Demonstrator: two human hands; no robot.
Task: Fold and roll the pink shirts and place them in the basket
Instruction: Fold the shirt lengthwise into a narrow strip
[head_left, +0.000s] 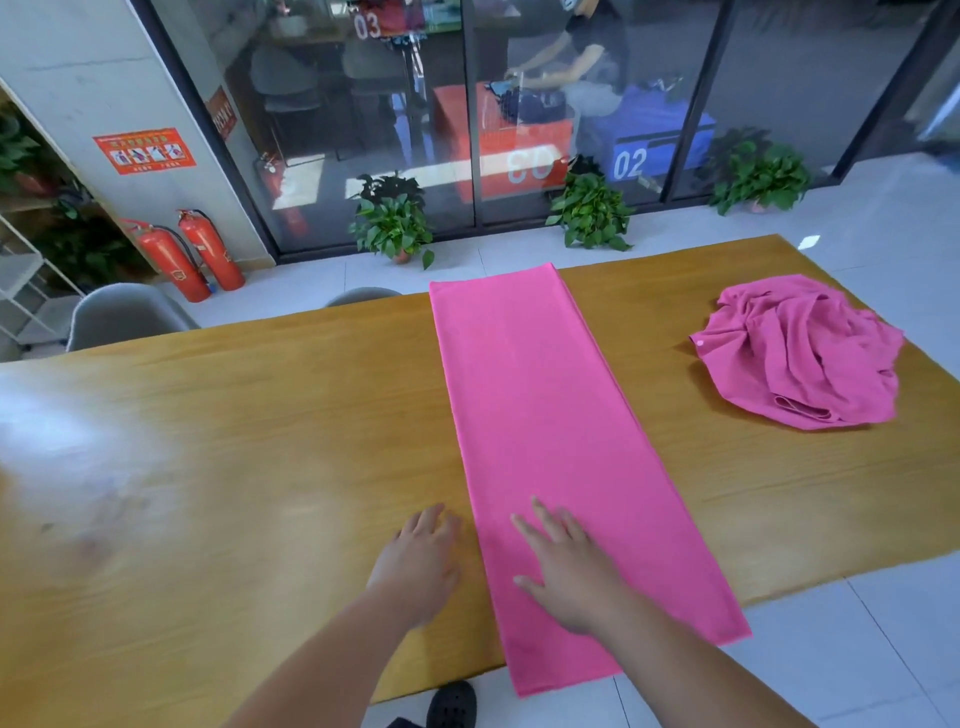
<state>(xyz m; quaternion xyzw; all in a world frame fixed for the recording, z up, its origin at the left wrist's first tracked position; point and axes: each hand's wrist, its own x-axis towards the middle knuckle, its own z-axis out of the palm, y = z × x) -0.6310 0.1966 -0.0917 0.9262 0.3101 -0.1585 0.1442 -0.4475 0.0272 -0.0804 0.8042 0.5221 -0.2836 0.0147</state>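
A pink shirt (540, 415) lies folded into a long narrow strip across the wooden table (234, 441), its near end hanging over the front edge. My right hand (566, 566) lies flat on the strip near that end, fingers spread. My left hand (421, 561) rests flat on the bare wood just left of the strip's edge. A second pink shirt (800, 353) sits crumpled in a heap at the right of the table. No basket is in view.
Grey chairs (124, 317) stand behind the table's far left edge. Potted plants (392, 221) and two red fire extinguishers (187, 254) line the glass wall beyond. A person works behind the glass. My black shoe (452, 704) shows below the table edge.
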